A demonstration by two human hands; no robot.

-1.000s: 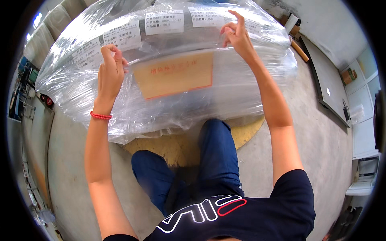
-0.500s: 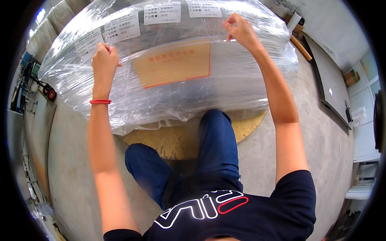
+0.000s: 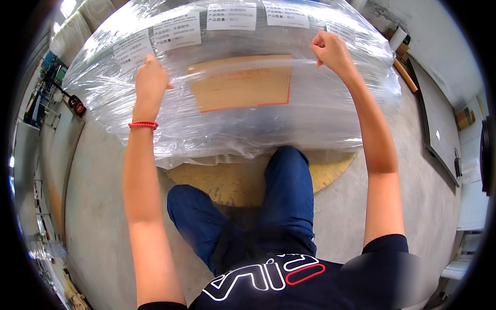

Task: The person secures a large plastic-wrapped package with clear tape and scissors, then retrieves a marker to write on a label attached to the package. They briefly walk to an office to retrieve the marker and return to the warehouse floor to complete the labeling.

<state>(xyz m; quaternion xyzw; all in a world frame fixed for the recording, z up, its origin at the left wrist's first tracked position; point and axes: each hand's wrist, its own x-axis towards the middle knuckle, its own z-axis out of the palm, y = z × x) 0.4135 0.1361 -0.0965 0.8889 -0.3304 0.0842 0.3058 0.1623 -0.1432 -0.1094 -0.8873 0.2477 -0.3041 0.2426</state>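
Note:
A large bundle wrapped in clear stretch film (image 3: 248, 124) stands in front of my knees. My left hand (image 3: 151, 80) is closed, fingers curled on a loose edge of the film at the bundle's left. Level with it on the right, my right hand (image 3: 333, 51) pinches the film too. Between them the film pulls taut across the upper part of a tan paper envelope (image 3: 243, 90) with red print and a red border, lying against the bundle's near side. Several white paper labels (image 3: 232, 16) sit along the top beneath film. My fingertips are partly hidden.
The bundle stands on a round yellow base (image 3: 227, 183) on the concrete floor (image 3: 103, 206). At the right lie a dark flat panel (image 3: 439, 119) and a brown cardboard tube (image 3: 405, 75). A wheel with a red hub (image 3: 77, 106) stands at the left.
The whole view has shifted, placing the bundle further right. My right hand has come slightly lower, and the film between my hands now blurs the envelope's print. Both hands keep their grip.

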